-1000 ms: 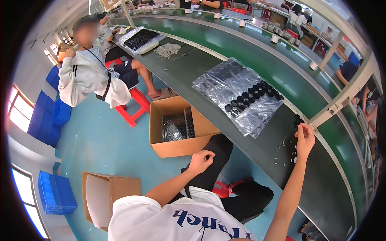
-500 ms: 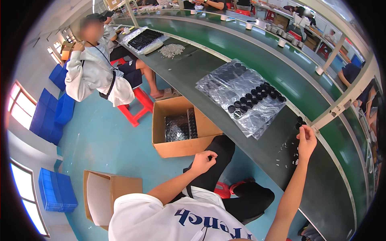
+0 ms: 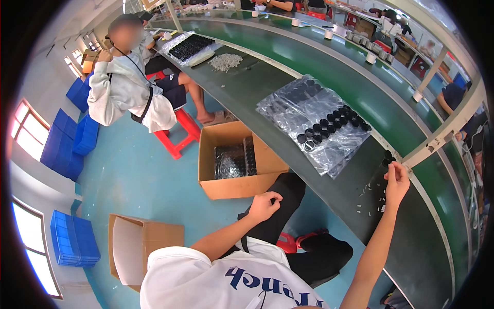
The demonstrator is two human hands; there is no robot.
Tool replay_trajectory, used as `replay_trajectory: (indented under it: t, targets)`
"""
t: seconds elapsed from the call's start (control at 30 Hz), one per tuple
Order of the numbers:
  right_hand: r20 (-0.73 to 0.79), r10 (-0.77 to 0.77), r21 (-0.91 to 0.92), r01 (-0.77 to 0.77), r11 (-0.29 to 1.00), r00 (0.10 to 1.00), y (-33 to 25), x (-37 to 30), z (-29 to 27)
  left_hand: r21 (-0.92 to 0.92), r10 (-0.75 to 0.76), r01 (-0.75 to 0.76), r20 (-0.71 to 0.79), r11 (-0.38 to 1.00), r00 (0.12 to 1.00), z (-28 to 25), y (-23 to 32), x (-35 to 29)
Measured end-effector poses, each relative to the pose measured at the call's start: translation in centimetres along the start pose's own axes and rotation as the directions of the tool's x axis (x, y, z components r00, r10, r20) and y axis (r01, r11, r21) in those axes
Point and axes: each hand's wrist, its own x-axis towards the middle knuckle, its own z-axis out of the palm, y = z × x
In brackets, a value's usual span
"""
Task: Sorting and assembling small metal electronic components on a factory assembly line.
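Note:
My left hand [image 3: 265, 206] is curled closed above my left thigh; a dark spot shows at its fingertips, too small to name. At the right, my right hand [image 3: 397, 184] reaches over the dark green bench with thumb and fingers pinched together. Its fingertips are at a few small black round caps [image 3: 388, 156] beside the metal post; whatever lies between them is hidden. Small white pieces [image 3: 364, 200] and some black bits are scattered left of that hand. Farther left, rows of black round caps [image 3: 332, 123] stand on clear plastic sheets [image 3: 288, 110].
A carton [image 3: 234, 189] holding plastic-wrapped black parts stands by my knee, another carton [image 3: 162, 239] at lower left. A co-worker [image 3: 128, 92] sits on a red stool [image 3: 181, 136] at the bench. A slanting post [image 3: 437, 136] rises near my right hand. Blue crates [image 3: 74, 239] stand along the wall.
The whole view has shifted slightly, moving the scene a little to the right. Both hands keep nearly the same poses, the right one still at the black caps.

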Motion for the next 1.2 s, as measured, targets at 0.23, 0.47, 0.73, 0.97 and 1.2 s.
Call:
replay_trajectory:
  t: [0.23, 0.47, 0.73, 0.97, 1.2]
  targets:
    - [0.019, -0.028, -0.057, 0.029, 0.998, 0.999, 0.0, 0.7, 0.3, 0.011, 0.126, -0.125, -0.078, 0.992, 0.989, -1.8, -0.5, -0.1]
    - [0.043, -0.036, 0.003, 0.036, 0.999, 0.998, 0.1, 0.8, 1.3, 0.007, 0.069, -0.069, -0.094, 0.998, 0.993, -4.0, 2.5, -3.6]
    - [0.025, -0.072, 0.046, 0.07, 0.996, 0.997, 0.2, 0.3, 1.4, 0.057, 0.116, -0.113, -0.059, 0.992, 0.991, -3.9, 2.1, -5.3]
    - [0.025, -0.092, 0.059, 0.09, 0.994, 0.995, 0.2, 0.1, 1.3, 0.101, 0.141, -0.136, -0.053, 0.986, 0.989, -3.4, 0.4, -5.4]
    - [0.045, -0.066, 0.049, 0.064, 0.997, 0.997, -0.1, 0.4, 2.0, 0.2, 0.059, -0.056, -0.01, 0.978, 0.998, -3.6, 0.2, -4.9]
